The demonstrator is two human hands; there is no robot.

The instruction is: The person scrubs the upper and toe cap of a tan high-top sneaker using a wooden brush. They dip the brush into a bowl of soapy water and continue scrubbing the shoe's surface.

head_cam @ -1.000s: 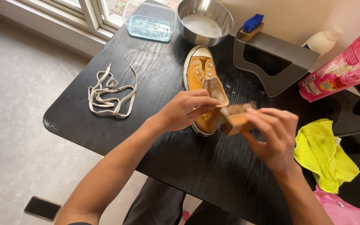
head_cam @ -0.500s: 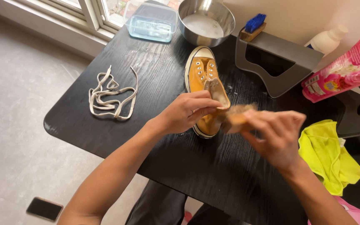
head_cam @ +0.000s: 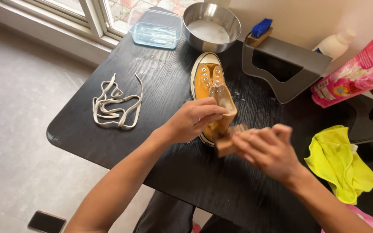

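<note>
An orange shoe (head_cam: 208, 84) with a white sole, cream laces (head_cam: 115, 103), a yellow cloth (head_cam: 339, 162), a black table (head_cam: 160, 77).

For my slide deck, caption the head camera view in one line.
Left hand holds an orange sneaker's tongue while the right hand grips a wooden brush.

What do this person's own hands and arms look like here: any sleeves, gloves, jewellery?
Both are bare: the left hand and right hand wear no gloves, and no rings or watch show. No sleeves cover either forearm up to the picture's edge. The right hand is motion-blurred, so fine detail there is unclear.
</note>
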